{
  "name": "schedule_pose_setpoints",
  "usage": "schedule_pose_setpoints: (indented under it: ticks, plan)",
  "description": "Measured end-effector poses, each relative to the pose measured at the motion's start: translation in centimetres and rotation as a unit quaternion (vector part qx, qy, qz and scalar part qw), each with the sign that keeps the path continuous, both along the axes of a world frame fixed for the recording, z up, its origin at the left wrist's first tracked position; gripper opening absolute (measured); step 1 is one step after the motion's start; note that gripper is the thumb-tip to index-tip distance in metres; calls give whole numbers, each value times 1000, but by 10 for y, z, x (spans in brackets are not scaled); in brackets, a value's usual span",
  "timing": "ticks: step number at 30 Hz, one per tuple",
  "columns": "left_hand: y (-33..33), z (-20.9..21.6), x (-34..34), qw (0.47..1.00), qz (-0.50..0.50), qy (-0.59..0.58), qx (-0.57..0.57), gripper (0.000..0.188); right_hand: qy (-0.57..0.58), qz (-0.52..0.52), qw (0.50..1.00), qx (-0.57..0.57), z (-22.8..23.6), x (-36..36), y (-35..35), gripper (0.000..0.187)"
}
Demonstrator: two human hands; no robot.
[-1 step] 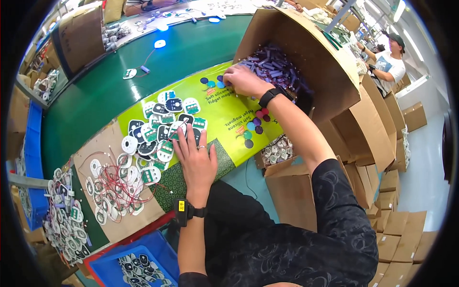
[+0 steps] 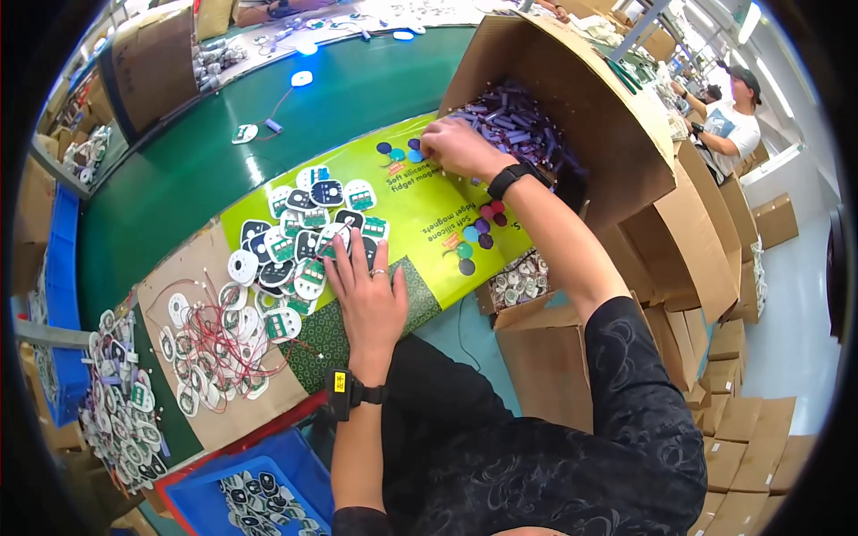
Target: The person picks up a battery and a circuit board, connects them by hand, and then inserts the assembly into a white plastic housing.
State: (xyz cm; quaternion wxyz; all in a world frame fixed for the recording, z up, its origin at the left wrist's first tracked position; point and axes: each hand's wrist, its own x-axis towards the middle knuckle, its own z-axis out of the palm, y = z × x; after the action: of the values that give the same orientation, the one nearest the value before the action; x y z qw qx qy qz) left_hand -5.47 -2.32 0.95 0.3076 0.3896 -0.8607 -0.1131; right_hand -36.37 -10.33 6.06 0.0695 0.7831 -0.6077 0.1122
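My left hand (image 2: 371, 304) lies with fingers stretched out at the near right edge of a pile of small round-cornered circuit modules (image 2: 308, 219), some white with green boards, some black-faced. Its fingertips touch the modules closest to it. At the near left side of a large open cardboard box (image 2: 617, 134), my right hand (image 2: 463, 147) is bent downward with its fingers drawn together. Whatever those fingers hold, if anything, is hidden. Inside the box lies a heap of purple cylindrical battery cells (image 2: 514, 121) with thin wires. Both hands rest over a lime-green printed sheet (image 2: 420, 214).
White rings with tangled red wires (image 2: 214, 348) cover a cardboard sheet at left. On the green surface (image 2: 197, 134) beyond, a wired module (image 2: 245, 133) lies beside a glowing unit (image 2: 302, 79). A blue bin (image 2: 299, 460) of modules sits below. Another person (image 2: 728, 121) stands far right.
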Motion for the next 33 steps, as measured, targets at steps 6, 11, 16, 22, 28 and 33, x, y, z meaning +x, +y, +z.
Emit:
schedule_pose_setpoints:
  ticks: [6, 11, 16, 22, 28, 33]
  plan:
    - [-1, -1, 1, 1000, -3, 8, 4, 45, -317, -164, 932, -60, 28, 12, 12, 15]
    - [-1, -3, 2, 1000, -11, 20, 3, 45, -153, -131, 969, -145, 45, 1, 24, 19]
    - [-2, -4, 1, 1000, -3, 22, -3, 44, -107, -109, 974, -169, 46, 6, 26, 25]
    - [-1, -5, 2, 1000, -1, 31, 0, 44, -129, -81, 988, -13, 17, 8, 37, 31]
    - [-1, -5, 3, 1000, 2, 28, 1, 44, -188, -16, 982, -1, 39, 22, 44, 26]
    - [-2, -5, 1, 1000, -1, 26, 7, 44, -240, -52, 968, 40, 40, 4, 55, 35]
